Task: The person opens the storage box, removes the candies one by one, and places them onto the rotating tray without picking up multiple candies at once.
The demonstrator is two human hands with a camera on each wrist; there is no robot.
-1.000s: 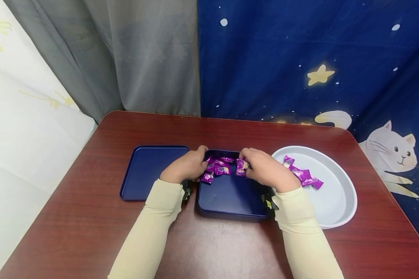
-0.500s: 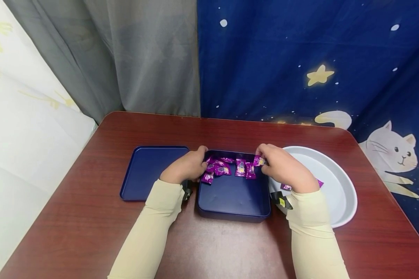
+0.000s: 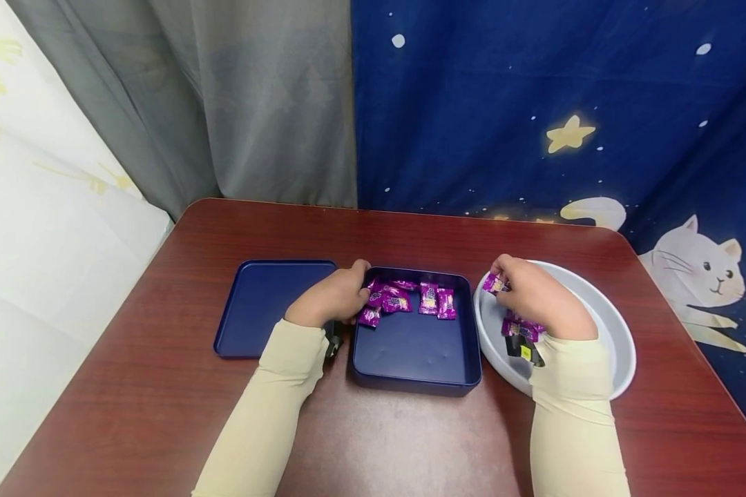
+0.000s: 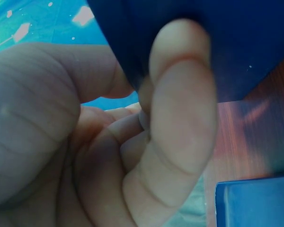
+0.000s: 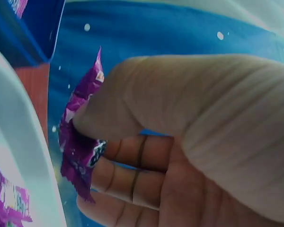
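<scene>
My left hand (image 3: 331,298) grips the left wall of the dark blue box (image 3: 416,352). In the left wrist view the thumb and fingers (image 4: 184,109) press the box's wall (image 4: 241,42) from either side. Several purple wrapped candies (image 3: 396,301) lie along the back of the box, with two upright candies (image 3: 428,298) towards its right. My right hand (image 3: 541,298) is over the left part of the white oval tray (image 3: 624,345). Between thumb and fingers it pinches a purple wrapped candy (image 5: 78,132). More candies (image 3: 519,326) lie in the tray, partly hidden beneath the wrist.
A flat dark blue lid (image 3: 261,304) lies left of the box, partly behind the left hand. The box and tray stand close together on the reddish-brown table (image 3: 385,442). Grey and blue curtains (image 3: 472,103) hang behind the table's far edge.
My right hand has moved right from the box to over the tray, carrying a candy. Two candies it covered or handled now show in the box. The left hand has stayed put.
</scene>
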